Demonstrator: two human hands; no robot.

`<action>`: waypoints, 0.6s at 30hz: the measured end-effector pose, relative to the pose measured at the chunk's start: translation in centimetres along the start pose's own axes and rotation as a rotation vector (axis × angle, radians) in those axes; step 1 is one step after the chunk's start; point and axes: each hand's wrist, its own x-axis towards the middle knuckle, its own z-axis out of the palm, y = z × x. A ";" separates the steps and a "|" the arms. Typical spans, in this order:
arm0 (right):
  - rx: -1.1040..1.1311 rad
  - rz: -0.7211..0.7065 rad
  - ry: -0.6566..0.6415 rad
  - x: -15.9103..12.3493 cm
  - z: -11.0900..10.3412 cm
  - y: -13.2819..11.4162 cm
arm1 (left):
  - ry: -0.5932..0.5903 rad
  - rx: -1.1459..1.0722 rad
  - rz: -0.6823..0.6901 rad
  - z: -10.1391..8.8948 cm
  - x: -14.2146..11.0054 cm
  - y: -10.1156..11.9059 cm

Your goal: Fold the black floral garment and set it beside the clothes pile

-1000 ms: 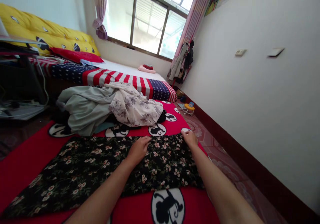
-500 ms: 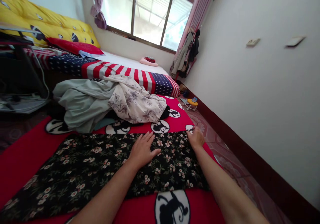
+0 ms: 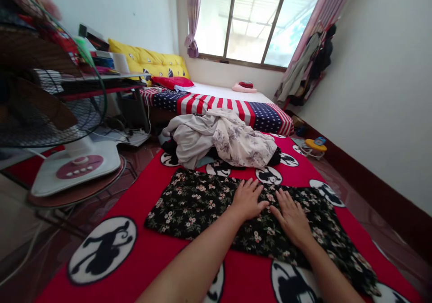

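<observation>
A black garment with small flowers (image 3: 195,201) lies spread flat on a red blanket printed with black-and-white cartoon circles (image 3: 141,258). My left hand (image 3: 248,198) rests palm down on the middle of the garment, fingers stretched apart. My right hand (image 3: 292,213) lies flat beside it on the same cloth, fingers extended, almost touching the left. Neither hand holds anything.
A heap of pale clothes (image 3: 222,138) sits just beyond the garment. Behind it is a mattress with a stars-and-stripes cover (image 3: 236,107). A standing fan (image 3: 57,114) with a white base fills the left side. A small yellow toy (image 3: 313,144) lies by the right wall.
My right hand left the garment's far right corner and came in beside my left hand at the middle. The view swung left, bringing the fan into sight.
</observation>
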 end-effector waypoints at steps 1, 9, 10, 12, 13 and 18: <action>-0.018 -0.003 -0.003 0.1 -0.1 0.0 | -0.013 0.014 0.006 -0.3 -0.2 -0.3; -0.080 0.009 -0.034 0.1 -0.8 -0.5 | -0.055 0.158 -0.076 -5.4 -4.7 -6.7; -0.077 0.011 -0.037 0.2 -0.8 -0.5 | -0.040 0.166 -0.105 -6.3 -5.5 -7.9; -0.072 0.015 -0.041 0.2 -0.7 -0.4 | -0.006 0.178 -0.164 -8.0 -7.3 -10.5; -0.071 0.015 -0.042 0.3 -0.7 -0.4 | 0.014 0.178 -0.188 -8.8 -8.1 -11.8; -0.052 0.021 -0.038 0.3 -0.5 -0.1 | 0.155 0.099 -0.265 -11.1 -11.2 -16.3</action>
